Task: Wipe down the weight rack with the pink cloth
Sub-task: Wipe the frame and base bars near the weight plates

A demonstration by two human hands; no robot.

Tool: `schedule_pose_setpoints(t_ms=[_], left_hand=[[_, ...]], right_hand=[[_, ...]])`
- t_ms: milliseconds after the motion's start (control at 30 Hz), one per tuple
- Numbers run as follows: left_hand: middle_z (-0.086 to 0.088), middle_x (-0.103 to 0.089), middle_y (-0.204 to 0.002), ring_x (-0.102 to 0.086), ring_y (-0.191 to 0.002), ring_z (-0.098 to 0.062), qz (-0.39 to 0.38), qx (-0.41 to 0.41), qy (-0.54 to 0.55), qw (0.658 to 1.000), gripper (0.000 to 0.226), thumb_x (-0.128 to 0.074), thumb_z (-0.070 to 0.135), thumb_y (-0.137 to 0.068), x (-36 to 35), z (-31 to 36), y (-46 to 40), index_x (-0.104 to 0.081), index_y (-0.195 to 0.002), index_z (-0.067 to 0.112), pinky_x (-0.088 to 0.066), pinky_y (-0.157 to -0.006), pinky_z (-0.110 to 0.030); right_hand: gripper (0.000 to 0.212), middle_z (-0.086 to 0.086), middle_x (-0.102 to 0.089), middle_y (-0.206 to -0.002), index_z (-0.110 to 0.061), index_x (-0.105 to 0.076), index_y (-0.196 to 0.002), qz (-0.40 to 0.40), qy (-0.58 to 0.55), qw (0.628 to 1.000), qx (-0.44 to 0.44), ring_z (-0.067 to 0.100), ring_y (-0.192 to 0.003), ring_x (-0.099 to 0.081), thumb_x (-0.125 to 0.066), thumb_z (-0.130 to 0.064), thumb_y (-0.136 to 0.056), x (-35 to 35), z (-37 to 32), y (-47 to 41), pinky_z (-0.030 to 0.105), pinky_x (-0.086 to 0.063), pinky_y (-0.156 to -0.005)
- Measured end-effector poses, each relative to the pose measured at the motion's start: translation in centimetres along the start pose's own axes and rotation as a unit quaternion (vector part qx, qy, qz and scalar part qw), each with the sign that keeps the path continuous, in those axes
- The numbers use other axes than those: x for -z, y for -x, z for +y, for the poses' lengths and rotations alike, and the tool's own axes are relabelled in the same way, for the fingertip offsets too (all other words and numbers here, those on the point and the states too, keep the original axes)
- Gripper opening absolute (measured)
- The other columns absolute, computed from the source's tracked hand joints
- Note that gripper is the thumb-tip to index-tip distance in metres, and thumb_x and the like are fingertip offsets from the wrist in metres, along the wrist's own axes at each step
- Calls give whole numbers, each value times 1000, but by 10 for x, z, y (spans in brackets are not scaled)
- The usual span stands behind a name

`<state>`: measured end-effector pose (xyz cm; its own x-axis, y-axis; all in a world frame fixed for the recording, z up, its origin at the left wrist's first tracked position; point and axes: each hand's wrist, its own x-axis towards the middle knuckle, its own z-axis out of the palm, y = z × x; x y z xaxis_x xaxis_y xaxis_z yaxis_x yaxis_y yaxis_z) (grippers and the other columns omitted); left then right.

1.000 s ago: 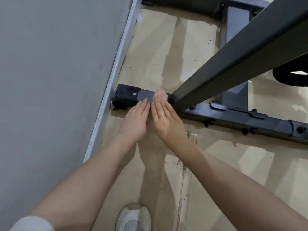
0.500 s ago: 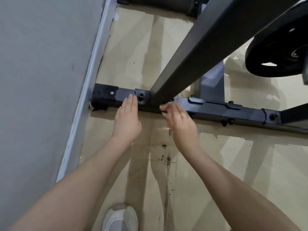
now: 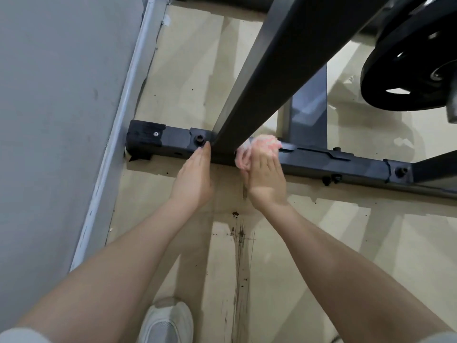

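The weight rack's dark base bar (image 3: 321, 162) lies across the floor, and a thick upright post (image 3: 267, 78) rises from it toward me. My right hand (image 3: 265, 177) holds the crumpled pink cloth (image 3: 264, 144) against the base bar, just right of the post's foot. Its fingers wrap the cloth, which bulges out above them. My left hand (image 3: 195, 174) lies flat with straight fingers, its tips touching the bar at the left of the post's foot, next to a bolt (image 3: 199, 139).
A grey wall (image 3: 57, 120) with a pale skirting strip (image 3: 123, 125) runs along the left, touching the bar's end cap. A black weight plate (image 3: 408, 65) hangs at upper right. The beige floor (image 3: 321, 256) has dark scuffs. My white shoe (image 3: 168, 320) is at the bottom.
My right hand has moved from the left of the post's foot to its right, and the pink cloth shows again on the bar. The left hand slid a little toward the post.
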<state>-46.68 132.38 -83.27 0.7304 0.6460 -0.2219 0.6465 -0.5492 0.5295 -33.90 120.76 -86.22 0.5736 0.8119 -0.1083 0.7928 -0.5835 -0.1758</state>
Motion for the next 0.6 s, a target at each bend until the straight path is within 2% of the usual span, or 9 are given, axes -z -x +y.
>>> schedule_pose_setpoints(t_ms=[133, 200, 267, 333, 400, 467, 533, 600], left_hand=[[-8, -25, -153, -21, -142, -19, 4, -23, -3, 1000, 77, -46, -5, -81, -2, -6, 0, -12, -149, 8, -32, -108, -35], [-8, -23, -153, -21, -142, -19, 3, -15, 5, 1000, 78, -46, -4, -82, -3, -5, 2, -10, -149, 10, -36, -105, -37], [-9, -26, -152, -29, -138, -23, 9, -12, -2, 1000, 78, -50, -2, -82, -5, -4, 2, -11, -149, 10, -40, -102, -38], [-11, -30, -150, -34, -135, -26, 11, -20, -20, 1000, 80, -53, -2, -80, -4, -4, 0, -13, -149, 9, -37, -103, -38], [-12, -29, -150, -30, -137, -27, -5, -25, -25, 999, 83, -54, -3, -79, -2, -4, -1, -11, -149, 7, -31, -108, -39], [-12, -30, -150, -28, -138, -27, -9, -4, -23, 1000, 84, -55, -2, -77, -2, -1, 8, -13, -148, 7, -29, -111, -40], [-13, -38, -142, -35, -131, -29, 12, 19, -9, 1000, 71, -55, -1, -78, -6, 4, 23, -29, -143, 5, -37, -104, -41], [-14, -48, -124, -45, -115, -32, 12, 13, -13, 1000, 46, -53, 2, -80, -12, 11, 37, -49, -125, 4, -42, -91, -41]], right_hand=[[65, 7, 10, -159, -8, 9, -149, -54, 58, 997, 1, 20, -146, 11, -33, -19, -100, 6, 34, 31, 28, 13, -114], [63, 11, 8, -158, -5, 6, -149, -48, 41, 998, 13, 23, -146, 10, -32, -12, -99, 6, 24, 20, 29, 13, -114], [65, 14, 6, -158, -2, 3, -149, -49, 38, 998, 6, 25, -146, 9, -33, -6, -96, 0, 0, 5, 32, 13, -115], [67, 14, 4, -158, -3, 2, -149, -28, 30, 999, -7, 24, -146, 6, -35, -4, -94, -2, -8, -4, 32, 12, -114], [63, 17, -7, -158, 0, -5, -149, 3, 72, 996, 55, 27, -146, -2, -28, -5, -90, 2, 8, 0, 34, 12, -114], [64, 20, -5, -157, 5, 0, -147, -17, 164, 978, 126, 29, -146, -2, -22, -5, -88, 9, 41, 11, 35, 12, -113], [64, 17, 6, -158, 2, 7, -147, -43, 130, 986, 93, 25, -146, 5, -25, 1, -92, 18, 68, 24, 28, 10, -114], [60, 15, 2, -158, -1, -1, -148, -35, 82, 995, 50, 23, -147, 0, -28, 2, -95, 25, 80, 32, 24, 5, -115]])
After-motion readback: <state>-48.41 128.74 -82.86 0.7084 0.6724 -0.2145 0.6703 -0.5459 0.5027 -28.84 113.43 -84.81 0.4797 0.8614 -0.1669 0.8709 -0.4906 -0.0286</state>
